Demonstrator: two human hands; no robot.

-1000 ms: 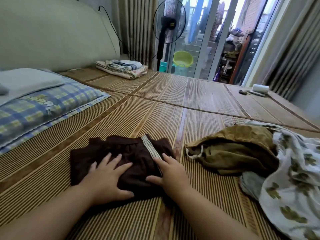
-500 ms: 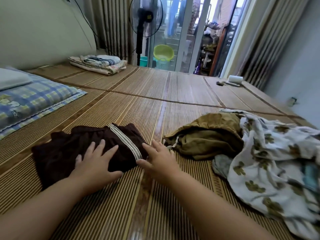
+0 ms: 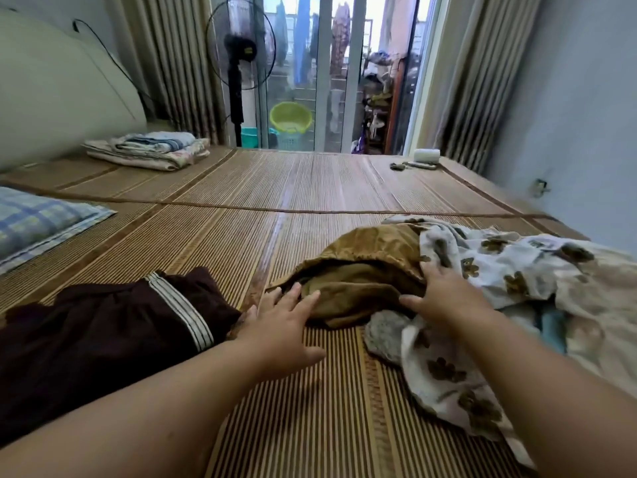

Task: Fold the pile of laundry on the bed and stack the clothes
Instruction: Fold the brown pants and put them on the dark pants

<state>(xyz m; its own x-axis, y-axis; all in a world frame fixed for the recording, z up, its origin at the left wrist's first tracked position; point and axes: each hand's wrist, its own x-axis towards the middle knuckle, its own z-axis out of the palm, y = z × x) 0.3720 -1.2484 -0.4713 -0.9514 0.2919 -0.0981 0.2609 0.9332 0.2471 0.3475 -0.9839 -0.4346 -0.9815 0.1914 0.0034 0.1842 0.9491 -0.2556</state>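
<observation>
A folded dark brown garment with a striped band lies at the near left on the bamboo mat. To its right sits a crumpled olive-brown garment, partly under a white floral cloth. My left hand reaches with straight fingers, its fingertips touching the olive garment's left edge. My right hand rests flat on the olive garment where it meets the floral cloth. A grey cloth peeks out beneath the pile.
A folded stack of light clothes lies at the far left by the headboard. A plaid pillow is at the left. A white roll and small items sit at the far right corner. A fan stands beyond the bed.
Both hands left the dark brown garment and moved right onto the olive garment. The view has swung to the right.
</observation>
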